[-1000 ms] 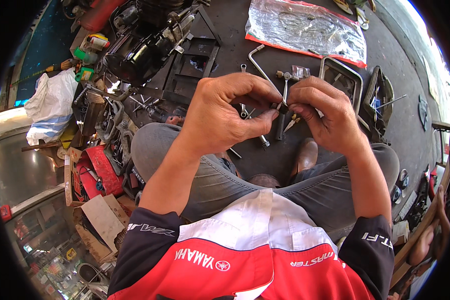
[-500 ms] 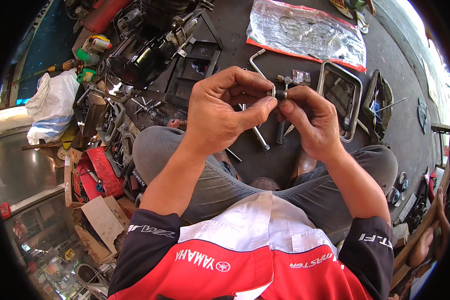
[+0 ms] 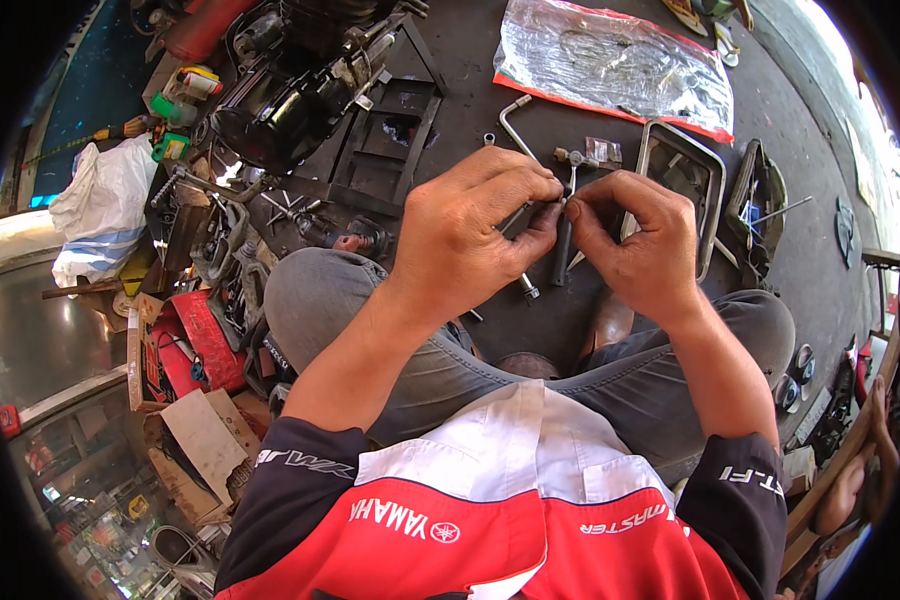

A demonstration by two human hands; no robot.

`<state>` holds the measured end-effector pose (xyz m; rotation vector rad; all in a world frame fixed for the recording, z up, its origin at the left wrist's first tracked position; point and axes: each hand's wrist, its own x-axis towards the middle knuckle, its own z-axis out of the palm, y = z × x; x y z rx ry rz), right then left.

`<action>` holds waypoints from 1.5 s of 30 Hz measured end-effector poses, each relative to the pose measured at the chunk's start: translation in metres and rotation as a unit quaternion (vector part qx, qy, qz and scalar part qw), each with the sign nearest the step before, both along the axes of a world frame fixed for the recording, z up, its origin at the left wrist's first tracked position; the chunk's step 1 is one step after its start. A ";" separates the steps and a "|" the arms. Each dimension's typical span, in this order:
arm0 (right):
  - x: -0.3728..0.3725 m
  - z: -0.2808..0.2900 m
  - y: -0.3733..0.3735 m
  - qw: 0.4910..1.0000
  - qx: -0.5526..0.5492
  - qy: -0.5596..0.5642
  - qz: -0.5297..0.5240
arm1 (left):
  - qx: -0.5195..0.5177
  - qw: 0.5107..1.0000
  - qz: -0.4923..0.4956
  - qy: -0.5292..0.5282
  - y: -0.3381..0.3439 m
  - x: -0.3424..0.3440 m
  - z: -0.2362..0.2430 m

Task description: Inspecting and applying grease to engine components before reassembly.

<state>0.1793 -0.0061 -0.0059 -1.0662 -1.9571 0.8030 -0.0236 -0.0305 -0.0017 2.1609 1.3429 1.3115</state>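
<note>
Pinching a small, mostly hidden part (image 3: 567,199) between left fingers (image 3: 528,183) and right fingers (image 3: 592,228).

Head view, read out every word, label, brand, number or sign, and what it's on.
Shirt front: pale lettering and a round emblem, upside down here; I don't copy wording or brands.
Left sleeve: pale lettering, likewise not copied.
Right sleeve: pale lettering, likewise not copied.
Cardboard box: print too small to read.
Small packet: any print is too small.
</note>
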 end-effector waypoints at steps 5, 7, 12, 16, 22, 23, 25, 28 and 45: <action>0.010 0.001 0.012 0.995 0.077 -0.034 0.054 | -0.050 0.998 -0.028 -0.033 0.001 0.000 0.002; 0.013 0.001 0.015 0.992 0.093 -0.030 0.079 | -0.096 0.992 -0.046 -0.062 0.002 -0.003 0.003; 0.016 0.002 0.017 0.992 -0.046 0.023 0.115 | -0.233 0.955 -0.101 -0.156 0.003 -0.015 0.007; 0.018 0.002 0.014 0.963 -0.213 0.091 0.136 | -0.318 0.907 -0.142 -0.237 0.003 -0.021 0.009; 0.014 -0.007 0.007 0.881 -0.374 0.233 0.172 | -0.360 0.853 -0.177 -0.334 0.001 -0.023 0.007; 0.013 -0.009 0.006 0.871 -0.380 0.259 0.175 | -0.359 0.846 -0.182 -0.349 0.001 -0.023 0.006; 0.010 -0.012 0.003 0.845 -0.388 0.318 0.183 | -0.360 0.827 -0.192 -0.387 0.002 -0.023 0.004; 0.003 -0.014 -0.001 0.826 -0.389 0.371 0.171 | -0.367 0.788 -0.189 -0.456 0.002 -0.018 -0.001; 0.000 -0.005 0.008 0.976 -0.006 0.199 0.084 | -0.234 0.881 -0.116 -0.395 -0.002 -0.008 -0.001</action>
